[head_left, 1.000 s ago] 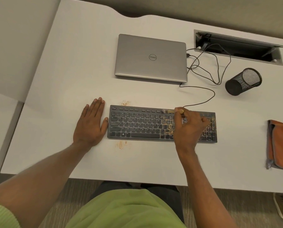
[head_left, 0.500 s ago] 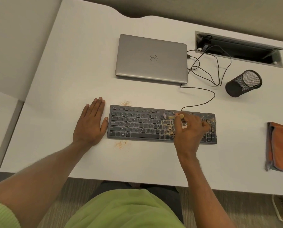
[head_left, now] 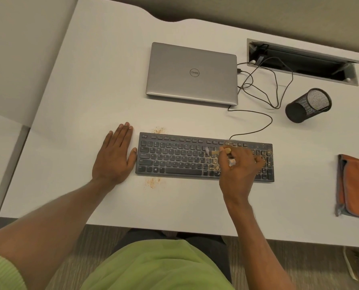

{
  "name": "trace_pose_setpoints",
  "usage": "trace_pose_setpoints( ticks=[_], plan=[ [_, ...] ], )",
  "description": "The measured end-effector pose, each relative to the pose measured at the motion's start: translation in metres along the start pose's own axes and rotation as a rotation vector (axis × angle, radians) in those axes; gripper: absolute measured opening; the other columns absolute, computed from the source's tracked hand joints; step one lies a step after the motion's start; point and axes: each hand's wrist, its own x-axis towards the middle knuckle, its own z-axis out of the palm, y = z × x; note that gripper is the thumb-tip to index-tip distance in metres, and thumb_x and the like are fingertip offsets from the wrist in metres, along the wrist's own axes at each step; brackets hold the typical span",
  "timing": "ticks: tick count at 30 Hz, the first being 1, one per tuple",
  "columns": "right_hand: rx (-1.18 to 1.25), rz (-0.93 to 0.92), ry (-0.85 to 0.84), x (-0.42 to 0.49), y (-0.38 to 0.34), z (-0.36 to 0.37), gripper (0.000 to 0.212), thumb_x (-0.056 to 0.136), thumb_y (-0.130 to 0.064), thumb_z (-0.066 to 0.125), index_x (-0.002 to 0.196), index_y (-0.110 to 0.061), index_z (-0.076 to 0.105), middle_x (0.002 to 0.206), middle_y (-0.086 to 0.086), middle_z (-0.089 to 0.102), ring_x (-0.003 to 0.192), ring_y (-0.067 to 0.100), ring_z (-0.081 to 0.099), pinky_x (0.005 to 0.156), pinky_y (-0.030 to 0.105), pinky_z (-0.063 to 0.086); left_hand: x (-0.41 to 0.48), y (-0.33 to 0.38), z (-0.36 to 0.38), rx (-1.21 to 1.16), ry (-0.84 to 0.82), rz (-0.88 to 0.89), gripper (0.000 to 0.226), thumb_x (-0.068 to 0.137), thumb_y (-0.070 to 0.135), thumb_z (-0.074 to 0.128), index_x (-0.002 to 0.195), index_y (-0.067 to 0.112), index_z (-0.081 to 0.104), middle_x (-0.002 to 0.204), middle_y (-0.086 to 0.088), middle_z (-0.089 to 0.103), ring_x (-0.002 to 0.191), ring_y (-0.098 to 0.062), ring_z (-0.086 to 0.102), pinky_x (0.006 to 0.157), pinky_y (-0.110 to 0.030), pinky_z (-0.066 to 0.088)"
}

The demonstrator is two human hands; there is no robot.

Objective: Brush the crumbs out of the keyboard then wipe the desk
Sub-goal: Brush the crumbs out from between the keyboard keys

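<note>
Gripping a brush [head_left: 215, 152], right hand [head_left: 240, 171] overlies the crumb-speckled keyboard [head_left: 174, 160]; left hand [head_left: 113, 158] lies flat.

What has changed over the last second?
The right hand, gripping the brush, drew its bristles across the keyboard from the top row toward the person. The left hand stayed flat on the desk beside the keyboard; laptop and cloth unmoved.

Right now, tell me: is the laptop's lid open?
No, the silver laptop lies closed on the desk, its logo facing up behind the keyboard.
</note>
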Motion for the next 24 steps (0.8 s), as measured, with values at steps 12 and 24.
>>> trace_pose_setpoints(
  ticks=[12, 24],
  plan=[
    [0.012, -0.043, -0.003, -0.010, -0.004, 0.001, 0.010, 0.100, -0.027, 0.068, 0.102, -0.022, 0.077, 0.091, -0.012, 0.071, 0.092, 0.007, 0.053, 0.102, 0.055, 0.033, 0.000, 0.000, 0.000, 0.007, 0.002, -0.004, 0.070, 0.110, 0.043, 0.027, 0.172, 0.013, 0.013, 0.180, -0.003, 0.012, 0.166, -0.014, 0.004, 0.135, -0.042, 0.010],
    [-0.021, -0.066, -0.031, -0.010, -0.005, -0.003, 0.009, 0.099, -0.025, 0.070, 0.104, -0.023, 0.077, 0.095, -0.009, 0.073, 0.095, 0.015, 0.060, 0.104, 0.052, 0.029, 0.000, 0.000, 0.001, 0.008, 0.005, -0.006, 0.070, 0.110, 0.043, 0.028, 0.172, 0.014, 0.012, 0.180, -0.002, 0.011, 0.166, -0.013, 0.004, 0.135, -0.042, 0.010]
  ],
)
